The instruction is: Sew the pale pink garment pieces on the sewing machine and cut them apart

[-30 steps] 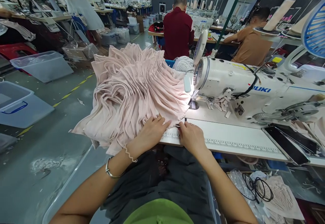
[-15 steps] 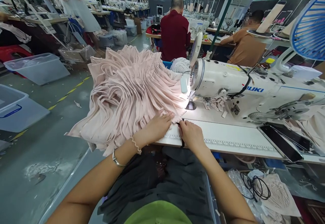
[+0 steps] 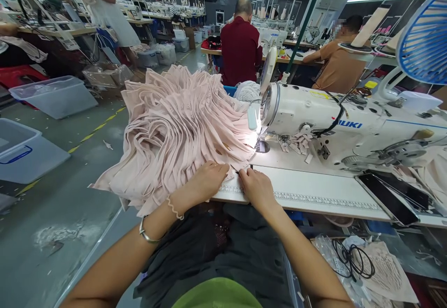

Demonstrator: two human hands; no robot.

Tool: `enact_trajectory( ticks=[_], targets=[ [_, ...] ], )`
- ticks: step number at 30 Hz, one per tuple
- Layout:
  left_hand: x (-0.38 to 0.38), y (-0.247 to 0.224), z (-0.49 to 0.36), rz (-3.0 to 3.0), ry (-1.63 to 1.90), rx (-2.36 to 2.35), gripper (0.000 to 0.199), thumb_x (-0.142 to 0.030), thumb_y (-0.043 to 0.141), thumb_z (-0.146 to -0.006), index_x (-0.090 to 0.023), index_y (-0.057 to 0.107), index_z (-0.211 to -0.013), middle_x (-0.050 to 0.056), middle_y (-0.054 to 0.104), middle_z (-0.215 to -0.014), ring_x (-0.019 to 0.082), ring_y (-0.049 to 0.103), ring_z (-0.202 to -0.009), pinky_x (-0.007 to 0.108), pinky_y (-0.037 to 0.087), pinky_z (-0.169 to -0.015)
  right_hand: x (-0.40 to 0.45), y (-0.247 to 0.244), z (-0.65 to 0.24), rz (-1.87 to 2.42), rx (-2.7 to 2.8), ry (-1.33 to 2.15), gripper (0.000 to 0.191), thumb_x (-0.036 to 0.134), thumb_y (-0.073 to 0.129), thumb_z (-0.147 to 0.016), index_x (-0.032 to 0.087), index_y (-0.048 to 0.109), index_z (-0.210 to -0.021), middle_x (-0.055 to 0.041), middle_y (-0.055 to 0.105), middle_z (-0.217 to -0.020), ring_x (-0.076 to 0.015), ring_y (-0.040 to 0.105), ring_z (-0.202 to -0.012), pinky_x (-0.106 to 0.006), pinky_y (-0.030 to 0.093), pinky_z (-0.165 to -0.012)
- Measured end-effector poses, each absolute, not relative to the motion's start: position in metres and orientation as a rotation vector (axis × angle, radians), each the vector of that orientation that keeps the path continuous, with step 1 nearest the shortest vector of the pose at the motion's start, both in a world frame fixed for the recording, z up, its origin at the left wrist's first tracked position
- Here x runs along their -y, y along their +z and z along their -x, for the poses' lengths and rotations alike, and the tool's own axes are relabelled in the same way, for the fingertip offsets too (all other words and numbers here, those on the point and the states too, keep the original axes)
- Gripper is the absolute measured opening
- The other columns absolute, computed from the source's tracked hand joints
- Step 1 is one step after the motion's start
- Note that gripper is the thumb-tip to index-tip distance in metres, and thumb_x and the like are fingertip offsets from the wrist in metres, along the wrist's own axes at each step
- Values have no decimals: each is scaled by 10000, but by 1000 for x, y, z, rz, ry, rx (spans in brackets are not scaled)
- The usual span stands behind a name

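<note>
Stretching under the work: a long white tabletop (image 3: 307, 187) with a printed ruler scale (image 3: 324, 200) along its front edge.
Machine: a white metal sewing machine (image 3: 303, 107) with blue lettering, on the tabletop, its needle area (image 3: 259, 138) brightly lit.
Cloth: a layered heap of pale pink fabric (image 3: 185, 126), on the tabletop's left end, reaching the needle area and hanging over the front edge.
Fan: a round, blue-ribbed fan (image 3: 424, 37), above the machine's right part.
Left hand (image 3: 206, 183): at the heap's front edge, fingers close together and bent against the fabric; whether they pinch it, I cannot tell.
Right hand (image 3: 257, 189): just beside, fingers curled together by the fabric's corner; their grip is unclear.
Wrist: a silver metal bangle (image 3: 144, 232) and a wavy pale band (image 3: 173, 208), both on the left arm.
</note>
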State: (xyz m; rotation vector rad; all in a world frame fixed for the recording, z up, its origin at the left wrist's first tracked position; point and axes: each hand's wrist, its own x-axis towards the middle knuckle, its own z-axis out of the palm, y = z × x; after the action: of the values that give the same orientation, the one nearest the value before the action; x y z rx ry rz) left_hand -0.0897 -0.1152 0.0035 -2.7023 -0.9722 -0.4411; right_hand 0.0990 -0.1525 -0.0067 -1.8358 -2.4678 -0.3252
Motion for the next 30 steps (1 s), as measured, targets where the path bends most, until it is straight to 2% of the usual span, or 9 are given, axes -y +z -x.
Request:
enact_trajectory(
  ticks=[3, 8, 13, 16, 19, 21, 23, 25, 30],
  targets=[
    [104, 4, 78, 2691, -401, 1018, 253, -148, 470, -976, -148, 573, -1207, 70, 666, -948, 213, 629, -898, 326, 430, -802, 152, -5, -107, 1899, 2409, -307, 259, 230, 354, -1014, 196, 596, -1100, -74, 671, -912, -178, 623, -804, -284, 289, -624],
    [108, 5, 75, 2682, -296, 919, 171, -105, 495, -956, -126, 664, -944, 84, 639, -860, 212, 605, -868, 344, 401, -820, 147, 3, -130, 2009, 2274, -384, 245, 268, 374, -1006, 198, 596, -1086, -75, 667, -912, -191, 620, -833, -288, 293, -638],
    [112, 5, 78, 2661, -319, 909, 187, -136, 504, -957, -122, 678, -890, 98, 638, -868, 232, 597, -897, 361, 416, -824, 135, 4, -129, 1944, 2413, -379, 259, 213, 354, -1003, 203, 601, -1081, -78, 666, -907, -197, 620, -849, -297, 295, -658],
    [100, 10, 67, 2675, -351, 905, 219, -162, 508, -954, -127, 673, -815, 136, 642, -1105, 272, 560, -1102, 407, 405, -947, 132, 2, -124, 1961, 2422, -334, 280, 206, 333, -1009, 214, 601, -1087, -73, 671, -893, -193, 623, -845, -292, 291, -649],
    [85, 16, 52, 2775, -324, 842, 173, -179, 505, -959, -120, 658, -1017, 141, 555, -1358, 268, 476, -1285, 425, 344, -1076, 134, 2, -125, 2006, 2339, -316, 286, 263, 325, -1021, 220, 598, -1097, -67, 677, -895, -195, 630, -842, -290, 288, -632],
    [81, 18, 50, 2852, -246, 835, 202, -177, 504, -962, -111, 624, -1111, 136, 614, -1283, 240, 558, -1193, 391, 391, -1038, 137, 3, -129, 2035, 2263, -302, 277, 300, 339, -1020, 220, 591, -1101, -61, 685, -927, -196, 635, -842, -291, 288, -623],
    [86, 15, 59, 2884, -198, 860, 194, -192, 488, -973, -114, 628, -1082, 116, 689, -1094, 227, 642, -1000, 365, 457, -932, 141, 5, -134, 2059, 2206, -278, 260, 314, 359, -1013, 217, 587, -1093, -59, 691, -953, -196, 638, -845, -289, 293, -622],
    [98, 9, 80, 2858, -238, 880, 212, -207, 448, -991, -120, 639, -1020, 112, 700, -981, 229, 658, -888, 362, 485, -857, 145, 5, -136, 2046, 2200, -265, 247, 313, 375, -1007, 215, 588, -1084, -58, 694, -965, -194, 637, -846, -288, 293, -622],
    [138, -6, 144, 2783, -508, 965, 275, -234, 368, -1016, -130, 619, -1060, 120, 701, -1004, 228, 658, -905, 365, 491, -888, 159, -2, -120, 1856, 2328, -266, 233, 309, 406, -1000, 210, 606, -1067, -49, 690, -919, -185, 622, -801, -295, 275, -614]
  ],
)
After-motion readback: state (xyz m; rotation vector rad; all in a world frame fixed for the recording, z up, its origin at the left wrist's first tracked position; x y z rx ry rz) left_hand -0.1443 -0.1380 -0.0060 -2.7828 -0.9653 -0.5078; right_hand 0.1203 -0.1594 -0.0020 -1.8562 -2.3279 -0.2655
